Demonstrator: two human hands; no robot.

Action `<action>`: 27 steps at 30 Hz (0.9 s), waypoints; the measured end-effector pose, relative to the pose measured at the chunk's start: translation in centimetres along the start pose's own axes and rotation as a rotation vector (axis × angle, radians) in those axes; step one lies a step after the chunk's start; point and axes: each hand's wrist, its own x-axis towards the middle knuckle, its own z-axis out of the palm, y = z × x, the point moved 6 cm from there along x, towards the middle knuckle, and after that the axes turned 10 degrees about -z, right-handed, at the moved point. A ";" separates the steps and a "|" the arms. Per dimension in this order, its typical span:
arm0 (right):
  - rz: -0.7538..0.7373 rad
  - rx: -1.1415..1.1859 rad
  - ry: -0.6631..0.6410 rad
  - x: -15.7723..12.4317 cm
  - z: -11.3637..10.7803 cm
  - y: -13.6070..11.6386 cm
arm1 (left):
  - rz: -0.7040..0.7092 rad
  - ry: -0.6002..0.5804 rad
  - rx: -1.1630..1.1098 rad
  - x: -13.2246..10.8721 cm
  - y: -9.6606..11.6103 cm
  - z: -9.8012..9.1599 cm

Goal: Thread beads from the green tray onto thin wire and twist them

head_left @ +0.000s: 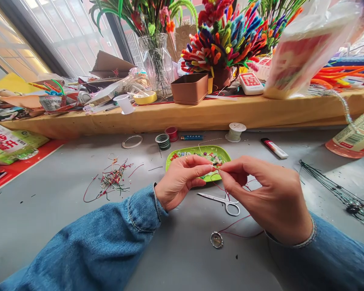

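My left hand (185, 178) and my right hand (263, 194) meet above the near edge of a green tray (228, 155) of beads. Both pinch a thin red cord (216, 186) between thumb and forefinger; a tiny piece at the fingertips is too small to name. Red cord trails down below my right hand to a round silver pendant (216, 240) on the table. Small silver scissors (231, 208) lie under the hands, blades pointing left, partly crossed by the cord.
Cord scraps (114, 178) lie left of the tray. Behind it stand a green spool (163, 141), a red spool (171, 133) and a white spool (235, 132). A lighter (274, 148) and dark beaded cords (336, 188) lie right. A cluttered wooden ledge (115, 121) runs across the back.
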 end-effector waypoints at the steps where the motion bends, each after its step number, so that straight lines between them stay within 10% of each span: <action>1: -0.001 0.001 0.001 0.0 0.0 0.0 | 0.000 0.000 0.001 0.0 0.0 0.0; 27: -0.017 0.020 -0.021 0.0 0.0 0.1 | 0.039 -0.017 0.064 -0.1 0.3 0.1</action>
